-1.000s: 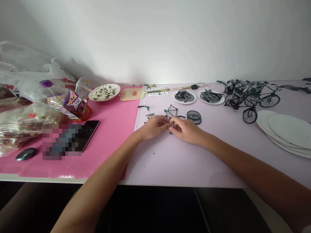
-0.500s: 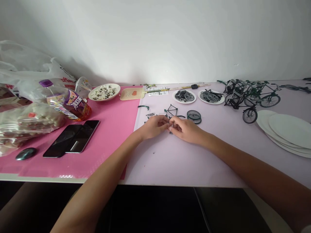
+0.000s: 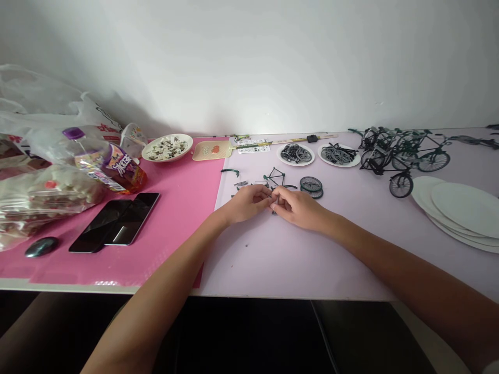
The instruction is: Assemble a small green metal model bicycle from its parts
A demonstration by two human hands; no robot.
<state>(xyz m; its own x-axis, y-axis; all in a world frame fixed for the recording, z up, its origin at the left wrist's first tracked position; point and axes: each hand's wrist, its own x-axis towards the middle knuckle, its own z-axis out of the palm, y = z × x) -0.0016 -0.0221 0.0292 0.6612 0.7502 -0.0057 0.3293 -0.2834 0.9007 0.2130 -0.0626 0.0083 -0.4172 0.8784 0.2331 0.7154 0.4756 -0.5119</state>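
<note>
1. A small dark part is mostly hidden by the fingertips; only a sliver is shown, so its shape cannot be made out.
2. Several dark bits beyond the left hand are partly covered by it and are too small to be named.
3. The lower end of a toy bike frame is crowded by other dark pieces, and where one ends cannot be told.
4. The toy bikes are overlapped at the far right, so they cannot be counted surely.
5. The stacked plates and the plastic bag are cut off by the side edges.
6. The left forearm is angled up from the bottom edge, the right one inward from the right edge; both hands are brought together above the pale tabletop.
7. The part is pinched between thumb and forefinger of the right hand, with the palm turned inward.
8. The left fingers are curled toward the same spot; whether the part is also gripped by them cannot be told.
9. The part is held on the near side of the frame, with two wheels laid just beyond the right hand.
</note>
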